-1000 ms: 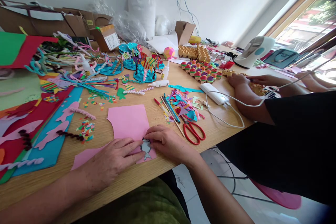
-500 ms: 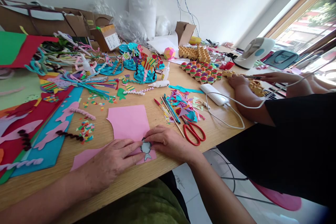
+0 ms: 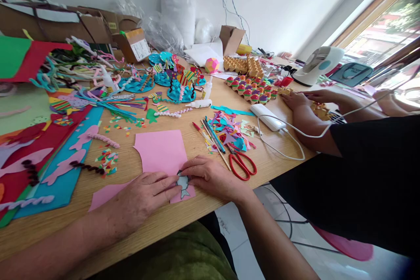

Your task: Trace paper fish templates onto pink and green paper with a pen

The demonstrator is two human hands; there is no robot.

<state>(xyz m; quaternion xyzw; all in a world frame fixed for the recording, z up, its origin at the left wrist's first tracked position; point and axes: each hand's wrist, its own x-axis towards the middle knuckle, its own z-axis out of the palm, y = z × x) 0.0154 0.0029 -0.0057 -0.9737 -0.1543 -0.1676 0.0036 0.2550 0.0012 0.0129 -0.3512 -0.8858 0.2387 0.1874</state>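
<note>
A small grey fish cut-out point(image 3: 183, 183) lies on a pink paper sheet point(image 3: 160, 151) near the front edge of the wooden table point(image 3: 183, 214). My left hand point(image 3: 138, 201) lies flat on the pink sheet, fingers stretched out, fingertips touching the fish from the left. My right hand point(image 3: 210, 177) rests on the sheet's right side, fingers curled and pressing the fish's upper right edge. Neither hand has lifted the fish.
Red-handled scissors point(image 3: 242, 165), pencils and paper scraps point(image 3: 226, 133) lie right of my hands. Coloured felt sheets point(image 3: 49, 148) and pipe cleaners fill the left. A white power bank point(image 3: 267, 117) with cable, painted egg tray point(image 3: 251, 89) and another person's arms point(image 3: 308, 118) occupy the right.
The view has shifted slightly. My hands stay on the fish cut-out with only small finger movements. The other person's hands moved a little at the far right.
</note>
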